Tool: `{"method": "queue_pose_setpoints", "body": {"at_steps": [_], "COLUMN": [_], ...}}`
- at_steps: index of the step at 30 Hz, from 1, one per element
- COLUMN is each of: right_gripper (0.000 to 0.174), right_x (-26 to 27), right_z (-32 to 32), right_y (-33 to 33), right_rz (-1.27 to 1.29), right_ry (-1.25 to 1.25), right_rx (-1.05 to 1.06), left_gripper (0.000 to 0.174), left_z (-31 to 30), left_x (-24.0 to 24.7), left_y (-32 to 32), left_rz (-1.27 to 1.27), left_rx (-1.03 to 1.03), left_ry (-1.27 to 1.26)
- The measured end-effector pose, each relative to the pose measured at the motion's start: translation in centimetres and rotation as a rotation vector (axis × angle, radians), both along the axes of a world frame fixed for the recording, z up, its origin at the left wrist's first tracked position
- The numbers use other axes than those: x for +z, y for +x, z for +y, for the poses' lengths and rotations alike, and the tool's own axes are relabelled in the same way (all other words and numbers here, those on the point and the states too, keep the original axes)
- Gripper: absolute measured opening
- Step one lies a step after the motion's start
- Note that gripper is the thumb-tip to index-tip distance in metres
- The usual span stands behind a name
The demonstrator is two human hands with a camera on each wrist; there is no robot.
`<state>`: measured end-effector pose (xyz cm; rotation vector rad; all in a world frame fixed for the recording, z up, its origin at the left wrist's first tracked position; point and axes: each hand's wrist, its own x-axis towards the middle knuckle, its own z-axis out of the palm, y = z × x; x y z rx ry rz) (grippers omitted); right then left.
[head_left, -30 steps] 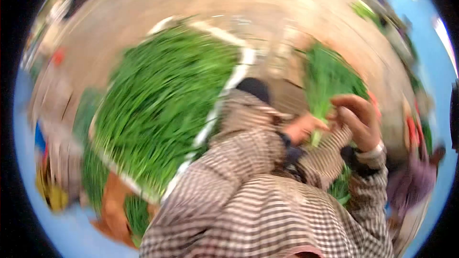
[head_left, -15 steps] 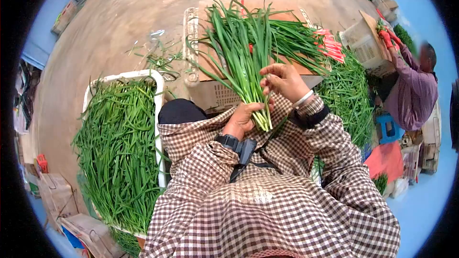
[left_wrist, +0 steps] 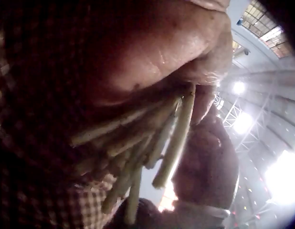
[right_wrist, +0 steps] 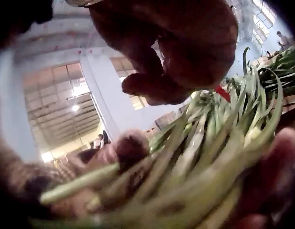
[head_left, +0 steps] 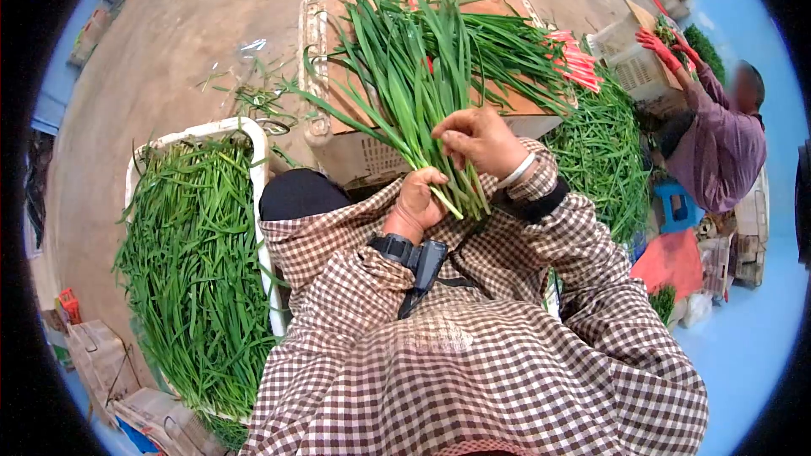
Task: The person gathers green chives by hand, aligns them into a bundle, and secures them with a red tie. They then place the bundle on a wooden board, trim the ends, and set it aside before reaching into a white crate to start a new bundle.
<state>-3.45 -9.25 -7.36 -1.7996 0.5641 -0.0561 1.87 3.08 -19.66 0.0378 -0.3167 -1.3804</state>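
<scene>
My left hand [head_left: 418,201] grips a bunch of garlic chives [head_left: 414,101] low on its pale stems, thumb across the front. The cut stem ends [left_wrist: 173,138] stick out below that hand in the left wrist view. Long leaves fan away over a brown board [head_left: 338,110] on a white crate. Just over the stems is my right hand [head_left: 486,145], fingers bent and fingertips close to the bunch. The right wrist view shows those curled fingers [right_wrist: 147,88] above the stems, with no leaf visible between them.
A white crate [head_left: 263,245] heaped with chives stands at left. More chives [head_left: 596,160] lie at right, beside a bunch with red-and-white ends [head_left: 579,63]. Further right, a person [head_left: 718,143] in red gloves works near a blue stool [head_left: 676,207]. Scraps [head_left: 262,105] litter the floor.
The head view has swung from the blurred left crate to the board. Over the last half second, my right hand has come down closer to the stems, while the left keeps its grip.
</scene>
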Motion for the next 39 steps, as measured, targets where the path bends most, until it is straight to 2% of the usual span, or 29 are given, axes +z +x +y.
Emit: {"method": "queue_pose_setpoints", "body": {"at_steps": [1,4,5,6,7,8,9,12,13,14,17,20,22,24,25,26,28,30,31,32,34,35,36,37,38,39], "right_gripper": [0.017,0.026,0.026,0.027,0.029,0.028,0.026,0.022,0.019,0.019,0.014,0.010,0.010,0.012,0.016,0.017,0.014,0.014,0.013,0.014,0.014,0.015,0.016,0.015,0.013,0.013], "right_x": [-0.3,-2.0,-2.4,-2.1,-1.9,-2.3,-2.7,-3.2,-3.3,-3.5,-3.7,-3.1,-2.9,-1.7,-1.3,-2.6,-2.4,-2.0,-0.5,0.1,3.6,4.9,5.6,5.1,4.1,3.1], "right_z": [0.5,-0.1,-0.2,0.3,0.7,1.0,0.9,1.0,1.1,1.2,1.3,1.9,3.0,3.6,4.1,3.8,4.8,6.6,8.1,8.8,9.8,9.8,9.4,7.7,5.8,3.7], "right_y": [0.2,0.5,0.5,0.7,0.9,1.0,0.9,0.7,0.5,0.4,-0.1,-1.0,-1.3,-1.6,-1.5,-1.4,-1.3,-1.9,-2.2,-2.8,-2.9,-3.1,-3.3,-3.1,-2.6,-1.7], "right_rz": [0.030,0.163,0.163,0.168,0.171,0.170,0.157,0.139,0.141,0.139,-0.084,-0.242,-0.347,-0.233,-0.195,-0.261,-0.195,-0.153,-0.195,-0.261,-0.386,-0.257,-0.122,-0.182,-0.163,-0.112], "right_ry": [-0.142,-0.391,-0.391,-0.509,-0.627,-0.620,-0.638,-0.636,-0.607,-0.607,-0.435,-0.212,-0.183,-0.555,-0.633,-0.716,-0.773,-0.834,-0.738,-0.635,-0.363,0.046,0.451,0.489,0.270,0.278], "right_rx": [0.023,-0.044,-0.041,-0.029,-0.019,-0.059,-0.091,-0.164,-0.212,-0.212,-0.367,-0.356,-0.314,-0.152,-0.097,-0.045,-0.026,0.058,0.079,0.171,0.364,0.325,0.277,0.176,0.007,-0.117], "left_gripper": [0.057,0.054,0.062,0.062,0.056,0.050,0.031,0.027,0.027,0.027,0.029,0.041,0.045,0.049,0.044,0.040,0.041,0.044,0.054,0.054,0.053,0.047,0.047,0.044,0.040,0.036], "left_z": [0.1,-0.1,-1.0,-0.8,-0.4,-0.5,-1.3,-1.1,-1.7,-1.6,-0.8,-1.2,-1.3,-1.6,-1.3,-1.0,-1.1,-1.7,-1.5,-0.8,-0.1,-0.6,-0.4,-0.1,0.1,-0.9], "left_x": [-0.8,-2.4,-3.1,-2.9,-2.6,-2.2,-2.4,-3.2,-3.4,-3.7,-1.2,0.9,1.2,1.5,1.7,2.1,2.4,0.9,1.9,3.1,2.8,1.3,1.7,2.5,3.1,0.5], "left_y": [-0.2,-0.2,-0.3,-0.5,-0.6,-0.5,-0.4,-0.6,-0.7,-0.6,-0.2,-0.1,0.0,0.5,0.1,-0.3,-0.2,0.3,0.9,0.6,1.1,1.3,1.1,0.6,0.3,0.6], "left_rz": [0.030,-0.070,-0.048,-0.048,-0.080,-0.117,0.022,-0.106,-0.048,-0.050,0.234,0.366,0.361,0.308,0.288,0.266,0.273,0.188,0.111,0.070,-0.001,0.170,0.173,0.157,0.139,0.295], "left_rx": [0.044,0.067,-0.023,-0.023,-0.009,0.005,-0.095,0.005,-0.065,-0.065,-0.107,-0.032,-0.036,-0.074,-0.009,0.058,0.080,-0.131,-0.221,-0.136,-0.116,-0.194,-0.195,-0.113,-0.033,-0.063], "left_ry": [0.135,0.180,0.235,0.235,0.226,0.212,0.286,0.282,0.421,0.421,0.301,0.190,0.239,0.303,0.406,0.506,0.524,0.434,0.199,0.346,0.398,0.292,0.294,0.336,0.377,0.275]}}
